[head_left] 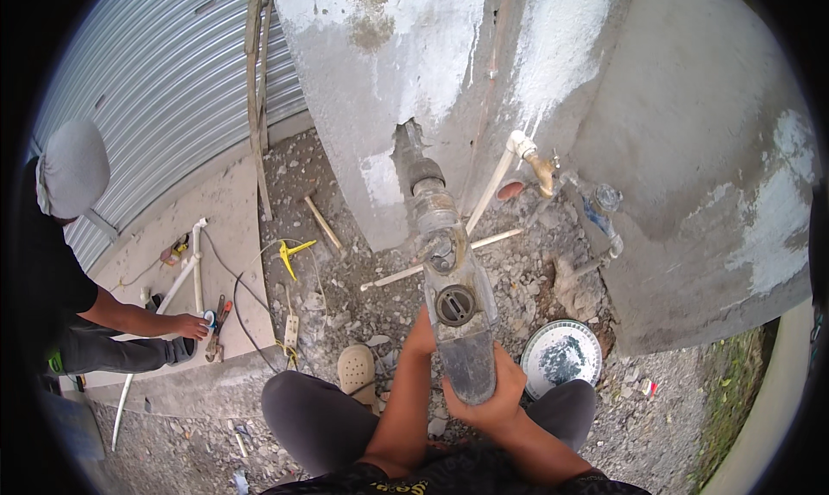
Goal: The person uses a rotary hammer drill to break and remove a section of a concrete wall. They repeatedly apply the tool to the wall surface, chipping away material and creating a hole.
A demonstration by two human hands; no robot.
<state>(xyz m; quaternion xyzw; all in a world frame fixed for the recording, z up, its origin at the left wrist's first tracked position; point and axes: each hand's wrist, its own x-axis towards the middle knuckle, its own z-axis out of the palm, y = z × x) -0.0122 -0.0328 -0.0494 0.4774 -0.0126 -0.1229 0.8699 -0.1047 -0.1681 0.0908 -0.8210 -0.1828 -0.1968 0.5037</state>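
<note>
I hold a grey, dust-covered demolition hammer (462,301) in front of me, pointed at the wall. Its front end reaches a rough, broken-out slot (406,145) in the grey and white plastered wall (389,80). Around the rear of the tool my right hand (496,396) is closed. My left hand (421,338) grips it from the left side, lower down, with the fingers hidden behind the tool's body. The tip of the bit cannot be made out inside the slot.
Right of the tool are a brass tap (542,174) on white pipe, a water meter (607,199) and a speckled bowl (561,357). Rubble covers the ground, with a hammer (325,225) and yellow tool (294,257). At left, a co-worker (73,262) handles pipe parts on a board.
</note>
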